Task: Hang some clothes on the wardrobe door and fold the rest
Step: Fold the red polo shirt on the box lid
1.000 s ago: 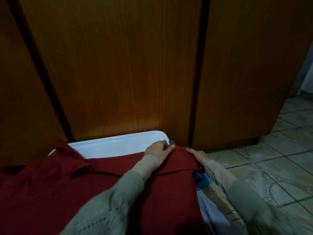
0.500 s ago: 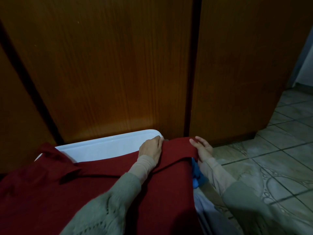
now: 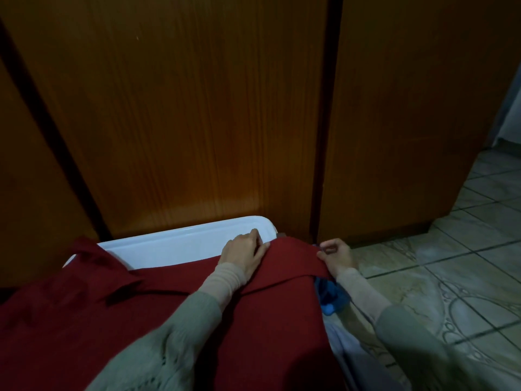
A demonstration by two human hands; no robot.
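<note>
A dark red garment (image 3: 169, 320) lies spread over a white board (image 3: 180, 244) in front of the wooden wardrobe door (image 3: 183, 122). Its collar (image 3: 107, 269) points left, and a folded flap (image 3: 293, 263) lies at the far right corner. My left hand (image 3: 244, 253) rests palm down on the flap's far edge, with its fingertips over the white rim. My right hand (image 3: 337, 255) has its fingers curled and pinches the flap's right corner, just off the board's edge.
A bright blue cloth (image 3: 334, 299) and a pale lilac cloth (image 3: 346, 351) hang below the red garment on the right. A second wardrobe door (image 3: 408, 122) stands to the right, and patterned floor tiles (image 3: 451, 277) lie beyond it. The board's far edge almost touches the wardrobe.
My right hand has gone from lying flat on the flap to pinching its right corner with curled fingers. My left hand has flattened on the flap's far edge.
</note>
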